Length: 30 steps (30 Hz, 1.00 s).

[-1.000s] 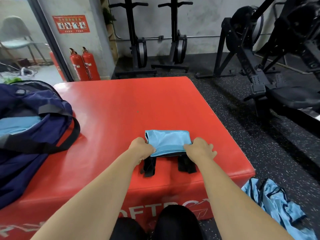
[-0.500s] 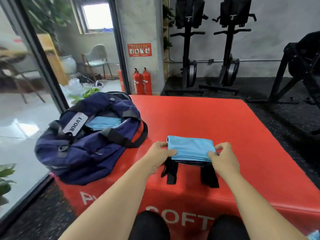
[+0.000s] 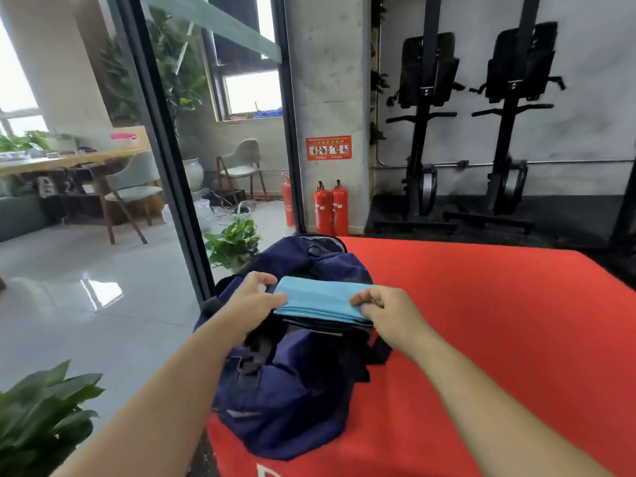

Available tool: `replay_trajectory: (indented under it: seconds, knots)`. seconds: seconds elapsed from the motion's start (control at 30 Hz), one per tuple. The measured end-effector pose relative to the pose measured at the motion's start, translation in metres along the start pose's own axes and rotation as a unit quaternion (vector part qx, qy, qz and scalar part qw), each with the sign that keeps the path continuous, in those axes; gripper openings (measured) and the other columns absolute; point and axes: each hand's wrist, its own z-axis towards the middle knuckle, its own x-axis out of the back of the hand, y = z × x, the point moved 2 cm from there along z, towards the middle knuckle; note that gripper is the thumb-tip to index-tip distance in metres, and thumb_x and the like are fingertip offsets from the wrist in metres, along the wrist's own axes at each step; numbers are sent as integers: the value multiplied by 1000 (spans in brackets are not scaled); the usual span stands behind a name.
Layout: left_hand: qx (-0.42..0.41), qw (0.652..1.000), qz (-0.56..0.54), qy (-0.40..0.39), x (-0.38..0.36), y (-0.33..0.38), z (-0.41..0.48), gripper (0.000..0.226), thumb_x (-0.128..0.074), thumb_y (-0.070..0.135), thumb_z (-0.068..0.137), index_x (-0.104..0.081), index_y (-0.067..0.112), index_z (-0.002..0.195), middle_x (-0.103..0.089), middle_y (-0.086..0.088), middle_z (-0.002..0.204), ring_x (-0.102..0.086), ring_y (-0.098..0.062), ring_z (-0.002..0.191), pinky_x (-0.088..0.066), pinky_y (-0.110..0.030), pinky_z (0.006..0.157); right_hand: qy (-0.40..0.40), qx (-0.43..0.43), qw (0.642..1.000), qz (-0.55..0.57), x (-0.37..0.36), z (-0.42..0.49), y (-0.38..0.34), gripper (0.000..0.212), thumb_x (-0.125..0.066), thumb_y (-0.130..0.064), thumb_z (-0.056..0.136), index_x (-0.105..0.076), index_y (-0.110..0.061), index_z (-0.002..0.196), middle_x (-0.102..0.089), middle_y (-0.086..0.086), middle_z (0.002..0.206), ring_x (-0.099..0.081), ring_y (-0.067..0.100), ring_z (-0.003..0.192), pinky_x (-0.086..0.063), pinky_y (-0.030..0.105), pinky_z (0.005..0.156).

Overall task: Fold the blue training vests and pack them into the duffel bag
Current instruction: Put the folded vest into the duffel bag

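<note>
A folded light-blue training vest (image 3: 318, 299) with black trim hangs in the air right over the open top of the navy duffel bag (image 3: 292, 390). My left hand (image 3: 253, 299) grips the vest's left end. At the right end my right hand (image 3: 387, 313) pinches the other edge. The bag sits on the left corner of the red soft box (image 3: 481, 321). The vest hides most of the bag's opening, so its inside is not visible.
A glass wall with a dark frame (image 3: 165, 160) runs just left of the box. Potted plants (image 3: 234, 242) stand on the floor by the bag. Two red fire extinguishers (image 3: 330, 208) and black gym machines (image 3: 464, 132) line the far wall.
Both hands lifted the folded vest off the red box and carried it left to a spot above the duffel bag. My view swung left with it.
</note>
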Motion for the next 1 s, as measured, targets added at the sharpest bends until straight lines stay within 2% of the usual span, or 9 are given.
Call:
replay_trajectory:
  seconds: [0.1,0.17,0.23,0.3,0.47,0.6,0.73,0.87,1.0]
  knots:
    - [3,1000,12,22,11,-21,44,29,-60,6,89,-52,18,114,-54,-8,111,-48,-11,77,-38,-21,62,-27,-28,999,-21,-35,43,-9,34,-52,-1,89,-64,-30,76,-66,-7,87,-61,20,79,-47,26,74]
    - [-3,999,21,35,8,-31,74,29,-53,0,89,-53,16,113,-55,-5,99,-47,-10,70,-37,-15,56,-35,-42,998,-41,-52,73,-11,32,-48,-1,89,-64,-27,79,-68,-8,96,-63,20,79,-48,25,71]
    - [2,999,29,26,3,-42,105,31,-48,-5,89,-54,12,115,-50,-2,82,-44,-12,61,-35,-13,46,-42,-57,995,-76,-64,98,-10,31,-45,-4,90,-69,-25,92,-68,-5,113,-64,20,92,-48,26,71]
    - [2,999,49,0,-4,-52,132,32,-46,-7,89,-54,11,115,-44,-3,75,-38,-13,52,-31,-14,40,-50,-65,990,-115,-73,119,-3,36,-44,-4,90,-69,-24,107,-65,-5,123,-62,20,108,-48,26,81]
    - [1,987,146,-65,-14,-85,183,41,-43,-9,84,-53,20,112,-39,-2,70,-34,-11,50,-31,-19,45,-97,-68,979,-167,-94,154,26,45,-42,-5,89,-64,-28,121,-59,-5,134,-56,20,120,-46,28,94]
    - [35,980,153,-120,-19,-104,201,45,-48,-7,83,-52,25,114,-36,-2,67,-34,-13,52,-31,-26,51,-118,-60,970,-205,-105,163,47,54,-42,-5,86,-58,-30,131,-53,-7,141,-50,19,128,-43,30,101]
    - [23,975,159,-153,-24,-104,207,46,-49,-3,85,-49,28,120,-33,-1,63,-32,-13,53,-28,-23,48,-113,-60,967,-221,-103,165,55,54,-42,-6,86,-57,-29,133,-55,-6,140,-51,21,128,-45,32,99]
    - [35,969,177,-169,-27,-109,209,41,-47,3,87,-51,34,113,-36,0,63,-33,-12,51,-30,-24,50,-123,-58,956,-259,-105,163,57,56,-42,-7,87,-52,-31,137,-52,-4,142,-50,23,128,-45,32,98]
    - [45,967,191,-165,-28,-113,205,37,-50,16,89,-52,43,114,-49,-2,78,-44,-15,64,-40,-28,64,-123,-64,953,-268,-106,161,56,59,-40,-6,87,-49,-32,140,-49,-4,145,-48,23,130,-44,32,99]
